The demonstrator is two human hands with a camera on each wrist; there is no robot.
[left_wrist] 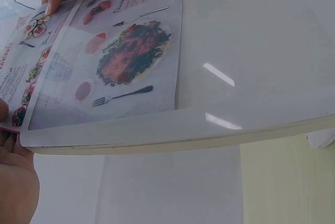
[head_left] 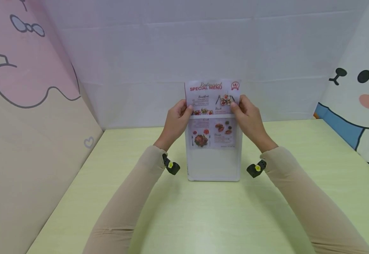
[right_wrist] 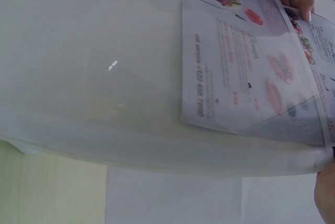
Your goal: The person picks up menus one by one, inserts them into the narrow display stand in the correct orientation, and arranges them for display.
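A printed "Special Menu" sheet (head_left: 212, 97) stands partway inside a clear upright holder (head_left: 213, 165) on the pale green table (head_left: 203, 215); its top half sticks out above the holder's rim. My left hand (head_left: 184, 109) pinches the sheet's left edge and my right hand (head_left: 239, 106) pinches its right edge, both at the holder's top. The left wrist view shows the food pictures of the sheet (left_wrist: 123, 59) behind the clear holder (left_wrist: 251, 51), with my left hand (left_wrist: 13, 182) at the bottom corner. The right wrist view shows the sheet (right_wrist: 235, 56) inside the holder (right_wrist: 94, 77).
Panels enclose the table: a pink and beige cartoon wall (head_left: 29, 106) on the left, a plain white one (head_left: 203, 46) behind, a bear-face panel (head_left: 359, 102) on the right. Bare tabletop lies on both sides of the holder and in front of it.
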